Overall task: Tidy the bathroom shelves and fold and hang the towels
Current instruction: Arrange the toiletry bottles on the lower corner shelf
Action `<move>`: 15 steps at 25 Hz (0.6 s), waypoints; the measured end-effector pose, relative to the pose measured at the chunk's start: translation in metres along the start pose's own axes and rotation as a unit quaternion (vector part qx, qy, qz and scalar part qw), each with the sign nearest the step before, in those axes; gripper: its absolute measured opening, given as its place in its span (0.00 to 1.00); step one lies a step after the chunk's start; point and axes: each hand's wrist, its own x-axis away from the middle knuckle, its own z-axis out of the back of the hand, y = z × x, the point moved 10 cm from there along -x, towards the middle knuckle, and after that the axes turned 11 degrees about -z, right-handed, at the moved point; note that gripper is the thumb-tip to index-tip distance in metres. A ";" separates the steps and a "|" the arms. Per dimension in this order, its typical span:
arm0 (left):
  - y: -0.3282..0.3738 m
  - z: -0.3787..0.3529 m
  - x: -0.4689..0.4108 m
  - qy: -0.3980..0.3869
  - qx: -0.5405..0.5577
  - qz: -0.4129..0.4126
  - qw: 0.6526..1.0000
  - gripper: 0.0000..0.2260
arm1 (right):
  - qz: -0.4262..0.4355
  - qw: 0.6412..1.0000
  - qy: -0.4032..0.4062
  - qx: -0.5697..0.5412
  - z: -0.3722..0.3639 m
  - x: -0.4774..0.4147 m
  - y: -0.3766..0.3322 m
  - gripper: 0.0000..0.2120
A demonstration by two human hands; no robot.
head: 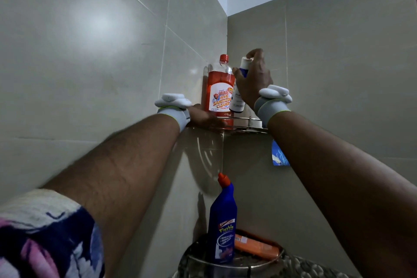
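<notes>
Fingers [215, 122] of your left hand [203, 117] lie flat on the upper corner shelf [246, 128], beside the red cleaner bottle [220, 95]; just right of it, your right hand [255, 79] grips the upright white spray bottle [238, 97]

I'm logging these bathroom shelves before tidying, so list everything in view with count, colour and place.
upper shelf: one, metal wire, wall corner
lower shelf: one, metal, below
cleaner bottle: one, red, upright on upper shelf
white bottle: one, white and blue, beside cleaner bottle
blue bottle: one, blue, orange-red cap, upright on lower shelf
orange pack: one, orange, lying on lower shelf
blue packet: one, blue, under upper shelf
left hand: one, rests on upper shelf edge
right hand: one, grips white bottle
</notes>
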 end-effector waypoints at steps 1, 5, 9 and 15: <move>0.001 0.002 0.005 0.020 0.026 0.007 0.999 0.29 | -0.003 1.000 -0.002 -0.003 0.004 0.007 -0.005 0.18; 0.024 0.004 0.039 0.071 0.082 -0.012 0.994 0.28 | -0.054 0.995 -0.078 0.019 -0.001 0.042 -0.016 0.18; 0.024 0.004 0.075 0.078 0.115 0.001 0.990 0.25 | -0.079 0.990 -0.104 0.046 0.007 0.087 -0.041 0.23; 0.009 -0.010 0.141 -0.012 0.181 0.051 0.982 0.18 | -0.139 0.974 -0.171 0.048 0.032 0.134 -0.075 0.23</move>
